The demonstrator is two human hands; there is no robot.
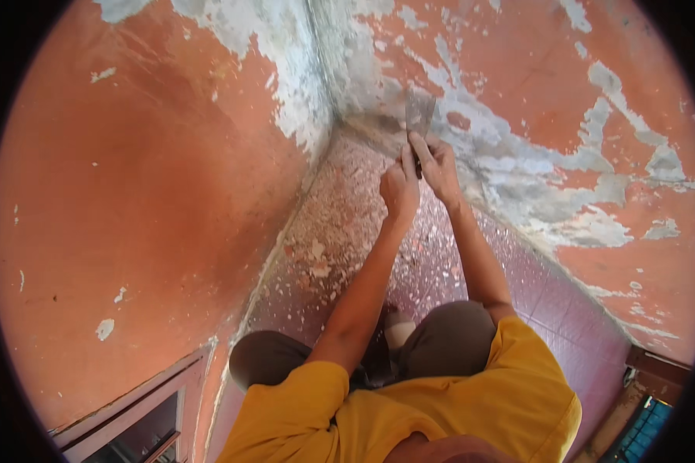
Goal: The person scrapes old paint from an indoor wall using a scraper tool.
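A scraper with a wide, flat, greyish blade [419, 110] points up and away from me, close to the right wall [510, 69] near the corner. My right hand [440, 171] is closed round its handle, with a finger laid along the base of the blade. Just left of it, my left hand [399, 187] is closed on the same tool, its fingers pressed at the handle's lower side. Most of the handle is hidden by my fingers. Around the blade, the orange paint is gone in patches, and grey-white plaster shows.
Paint flakes [316, 258] litter the reddish tiled floor [575, 332] in the corner. The left wall [147, 208] is mostly orange, with bare plaster near the corner. A framed opening [185, 413] stands at lower left, and a blue patterned item [645, 432] at lower right.
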